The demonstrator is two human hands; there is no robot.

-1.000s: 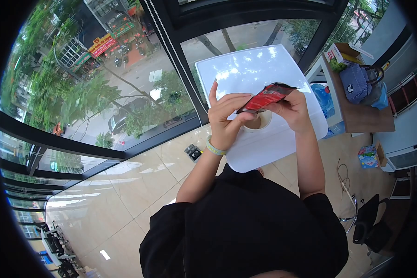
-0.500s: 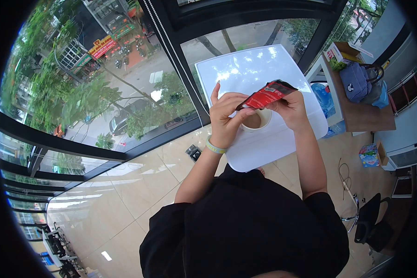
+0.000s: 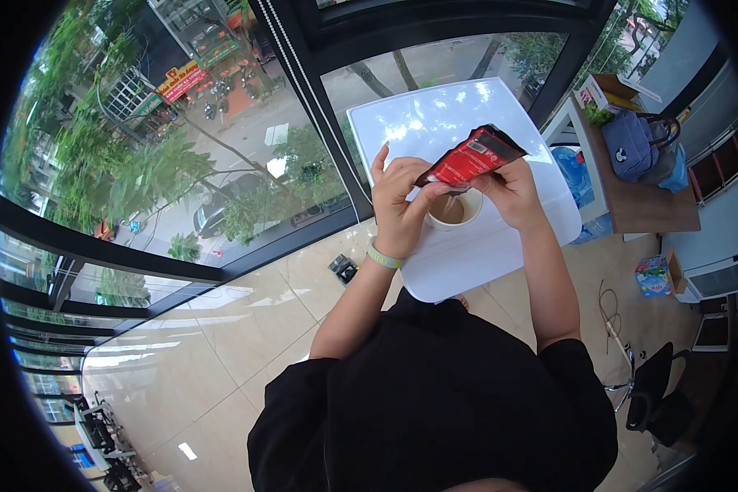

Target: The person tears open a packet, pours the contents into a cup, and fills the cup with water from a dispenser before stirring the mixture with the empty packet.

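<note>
noted left hand (image 3: 402,207) clenched on lower end of sachet (image 3: 471,156), thumb and fingers pinched shut, forefinger raised clear. noted right hand (image 3: 512,190) grasping upper end of same sachet from the opposite side. recorded sachet as red and black, tilted, low end at left hand, high end toward the window (image 3: 221,164). located sachet in the air over cup (image 3: 459,209); could not tell whether low end touched the rim. found cup white, upright, holding something pale brown, on table (image 3: 435,115) toward its near edge, between the two hands and partly hidden by them. observed a thin pale streak between sachet's low end and cup; too small to identify.

logged pale wristband (image 3: 381,256) on left wrist. logged table as white, set against the dark window frame. saw street, trees and a parked car far below through the glass. found small dark object (image 3: 342,269) on tiled floor (image 3: 221,344) just beside left forearm; kind not readable. marked wooden side table (image 3: 644,211) to the right, bearing blue bag (image 3: 631,143) and open box (image 3: 611,88). spotted blue bottle (image 3: 570,174) between the two tables, and black chair (image 3: 656,394) at lower right, well apart from the hands.
</note>
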